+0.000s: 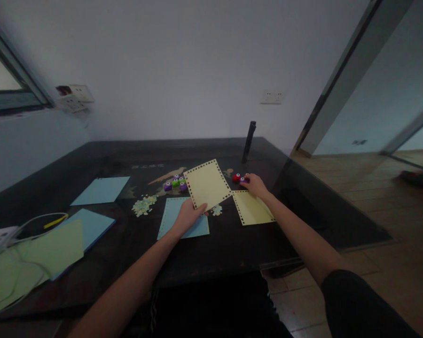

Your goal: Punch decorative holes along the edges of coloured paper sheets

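1. Evidently, the yellow cardstock sheet [207, 185] pinched in the left hand [190, 217], raised above the tabletop [232, 251], already bears dark holes along at least 3 edges.
2. The right hand [256, 186] has its fingertips at a purple googly-eyed punch [243, 180]; whether it grips, I cannot tell.
3. Another yellow sheet [254, 209] and the blue sheet [169, 218] also show punched borders.
4. Pale green sheets [65, 241], lower left, show no holes, so seem unworked.
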Action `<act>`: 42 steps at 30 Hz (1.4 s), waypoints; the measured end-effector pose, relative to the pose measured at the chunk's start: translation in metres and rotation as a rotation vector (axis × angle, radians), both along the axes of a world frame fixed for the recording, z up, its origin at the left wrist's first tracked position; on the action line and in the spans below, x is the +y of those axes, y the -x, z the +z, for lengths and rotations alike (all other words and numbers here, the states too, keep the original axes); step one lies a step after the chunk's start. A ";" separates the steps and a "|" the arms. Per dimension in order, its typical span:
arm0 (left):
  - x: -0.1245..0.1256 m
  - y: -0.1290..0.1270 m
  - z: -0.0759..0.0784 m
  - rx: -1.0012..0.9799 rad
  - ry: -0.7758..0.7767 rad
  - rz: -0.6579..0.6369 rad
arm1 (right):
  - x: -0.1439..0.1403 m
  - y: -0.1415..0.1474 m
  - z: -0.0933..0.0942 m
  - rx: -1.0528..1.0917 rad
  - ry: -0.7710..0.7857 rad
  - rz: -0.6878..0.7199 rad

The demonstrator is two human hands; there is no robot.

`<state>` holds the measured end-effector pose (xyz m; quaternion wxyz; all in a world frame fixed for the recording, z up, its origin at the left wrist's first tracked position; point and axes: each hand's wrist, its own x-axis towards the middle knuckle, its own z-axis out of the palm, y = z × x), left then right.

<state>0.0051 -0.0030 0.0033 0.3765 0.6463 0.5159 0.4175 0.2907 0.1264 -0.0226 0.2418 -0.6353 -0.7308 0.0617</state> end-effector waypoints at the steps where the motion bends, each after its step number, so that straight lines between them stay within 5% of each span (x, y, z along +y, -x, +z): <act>1: 0.000 0.000 0.000 -0.003 -0.001 -0.007 | 0.002 -0.002 0.000 -0.027 -0.005 -0.012; 7: 0.002 0.000 -0.002 -0.016 0.013 -0.054 | 0.006 -0.012 0.003 -0.053 -0.079 -0.097; 12: 0.002 -0.001 -0.005 -0.085 0.056 -0.094 | -0.015 0.006 0.023 0.221 -0.222 -0.059; 17: 0.002 -0.001 -0.011 -0.129 0.058 -0.185 | -0.041 0.041 0.035 0.737 0.172 0.252; 23: 0.005 0.000 -0.012 -0.111 -0.003 -0.141 | -0.058 0.047 0.037 1.023 0.168 0.166; 35: 0.001 -0.007 0.009 -0.269 -0.048 0.032 | -0.081 0.025 0.042 1.122 0.145 0.098; 42: 0.006 -0.041 0.028 -0.105 -0.136 -0.074 | -0.098 -0.006 0.062 1.008 -0.007 0.032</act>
